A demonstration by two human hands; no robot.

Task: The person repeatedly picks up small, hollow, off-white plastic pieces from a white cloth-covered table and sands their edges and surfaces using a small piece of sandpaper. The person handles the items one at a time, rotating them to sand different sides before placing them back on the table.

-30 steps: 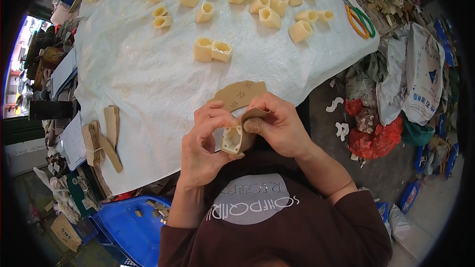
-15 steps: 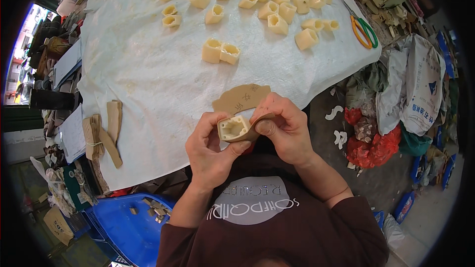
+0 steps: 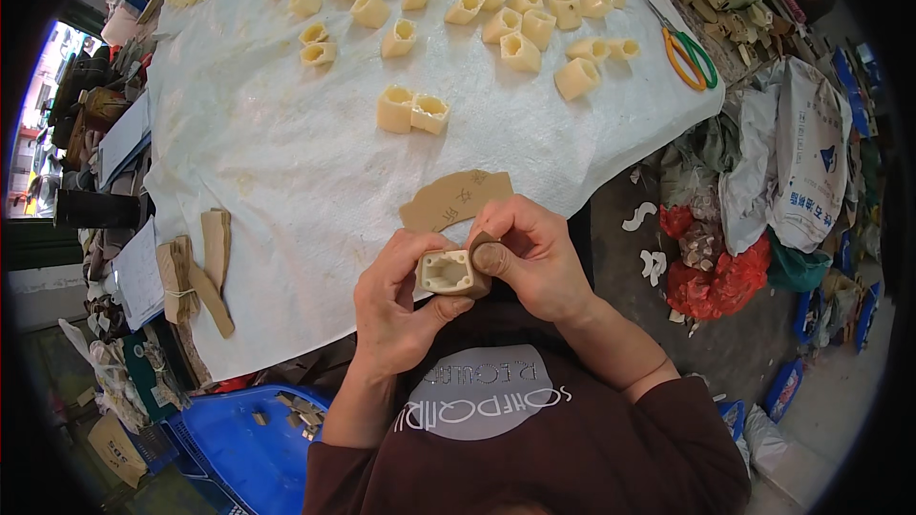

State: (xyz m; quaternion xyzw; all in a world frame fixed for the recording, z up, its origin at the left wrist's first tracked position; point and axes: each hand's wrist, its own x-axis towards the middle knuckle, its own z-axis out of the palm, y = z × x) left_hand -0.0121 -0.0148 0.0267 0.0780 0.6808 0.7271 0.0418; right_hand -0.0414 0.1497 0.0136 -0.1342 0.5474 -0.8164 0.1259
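Between my hands is a hollow cream plastic shoe heel (image 3: 445, 274), its open cavity with small round bosses facing up. My left hand (image 3: 389, 303) is closed around its left side, fingers behind and thumb along the near edge. Thumb and fingers of my right hand (image 3: 536, 265) pinch a tan covering strip (image 3: 482, 246) against the heel's right side. The strip's other end is hidden. Just beyond my hands, a curved tan piece (image 3: 456, 200) with faint marks lies flat on the white cloth (image 3: 286, 162).
Two cream heels (image 3: 412, 113) stand together mid-cloth, with many more spread farther back. Scissors (image 3: 687, 59) with orange and green handles lie at the right edge. Tan strip bundles (image 3: 196, 277) rest on the left. A blue tub (image 3: 234, 448) stands at lower left; bags (image 3: 720, 277) are at right.
My right thumb and fingers have brought the strip in closer against the heel's right side. The heel has turned slightly in my left hand. The whole view has shifted a little.
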